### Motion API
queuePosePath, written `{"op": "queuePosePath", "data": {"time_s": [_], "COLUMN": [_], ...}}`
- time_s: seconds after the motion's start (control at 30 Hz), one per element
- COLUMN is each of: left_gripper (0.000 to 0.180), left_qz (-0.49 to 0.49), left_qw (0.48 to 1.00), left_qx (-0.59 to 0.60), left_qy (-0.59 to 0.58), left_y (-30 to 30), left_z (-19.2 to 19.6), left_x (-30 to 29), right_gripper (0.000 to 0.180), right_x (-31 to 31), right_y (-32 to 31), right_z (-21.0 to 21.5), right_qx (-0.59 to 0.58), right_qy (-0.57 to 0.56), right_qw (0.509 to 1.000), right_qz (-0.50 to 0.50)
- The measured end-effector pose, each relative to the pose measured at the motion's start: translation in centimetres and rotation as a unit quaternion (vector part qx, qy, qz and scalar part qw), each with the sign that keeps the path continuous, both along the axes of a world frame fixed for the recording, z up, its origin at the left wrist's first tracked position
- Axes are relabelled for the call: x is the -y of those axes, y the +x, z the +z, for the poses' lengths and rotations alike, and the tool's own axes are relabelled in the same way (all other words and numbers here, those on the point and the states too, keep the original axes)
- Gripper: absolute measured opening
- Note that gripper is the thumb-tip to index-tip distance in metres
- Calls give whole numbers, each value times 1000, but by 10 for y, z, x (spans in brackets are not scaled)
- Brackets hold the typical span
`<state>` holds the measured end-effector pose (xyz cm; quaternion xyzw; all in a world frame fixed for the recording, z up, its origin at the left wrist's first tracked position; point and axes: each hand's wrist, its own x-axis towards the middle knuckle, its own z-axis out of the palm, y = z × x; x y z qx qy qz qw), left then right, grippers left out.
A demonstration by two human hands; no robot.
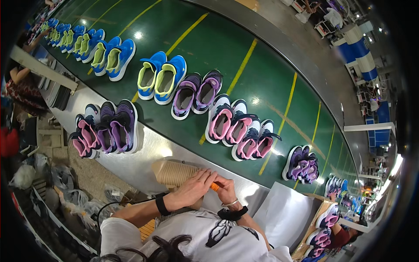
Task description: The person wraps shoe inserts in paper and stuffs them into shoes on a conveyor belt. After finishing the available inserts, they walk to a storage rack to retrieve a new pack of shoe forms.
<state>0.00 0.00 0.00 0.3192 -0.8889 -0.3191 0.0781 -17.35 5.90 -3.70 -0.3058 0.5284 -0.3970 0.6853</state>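
My left hand [194, 188] has its fingers bent together over the near end of a beige ribbed piece [171, 171], which looks like a nested stack. Its fingertips meet my right hand [226, 191], whose fingers are closed around a small orange item [214, 186]; most of that item is hidden, so its kind is unclear. Whether the left fingers grip the stack or the orange item does not show. The stack lies at the metal ledge [161, 146] in front of me. Left of it stand sneakers with purple lining [118, 131] and pink lining [87, 133].
A green conveyor belt [244, 105] with yellow lines carries blue sneakers [170, 78], purple ones [205, 89] and pink-lined ones [238, 124]. At right, white paper [281, 209] covers part of a carton [312, 214]. More sneakers [321, 238] and another person [342, 236] are beyond it.
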Motion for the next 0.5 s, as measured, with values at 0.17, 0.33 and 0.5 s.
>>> {"op": "queuePosePath", "data": {"time_s": [0.17,0.33,0.5], "left_gripper": [64,70,26], "left_qz": [4,-38,-163], "left_qw": [1000,983,936], "left_qx": [-5,-161,-161], "left_qy": [-20,75,268], "left_y": [12,-8,-41], "left_z": [-10,42,68], "left_x": [-8,32,25], "right_gripper": [22,12,8], "right_x": [-15,-31,-42], "right_y": [-12,-52,-84], "right_z": [13,88,154], "right_qx": [-89,-26,-336], "right_qy": [-25,-162,-291], "right_qw": [993,985,895], "right_qz": [-68,-52,-32]}}
